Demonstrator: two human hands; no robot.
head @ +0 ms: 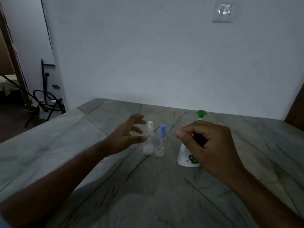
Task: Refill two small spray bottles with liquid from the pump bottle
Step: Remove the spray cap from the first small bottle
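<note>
At nine o'clock, past the counter's edge, a black metal stand [47, 102] sits on the floor in dim light. On the grey marble counter [82, 145], the left hand [125, 137] reaches in with fingers spread and relaxed, holding nothing, its fingertips just beside the white-capped spray bottle [149, 139]. Immediately to that bottle's three o'clock stands the blue-capped spray bottle [160, 142], clear, with a small handwritten label. Further toward three o'clock, the right hand [207, 145] hovers with fingers curled loosely around nothing, partly covering the white pump bottle [185, 155] with its green pump head. A wall switch [222, 12] sits at one o'clock.
</note>
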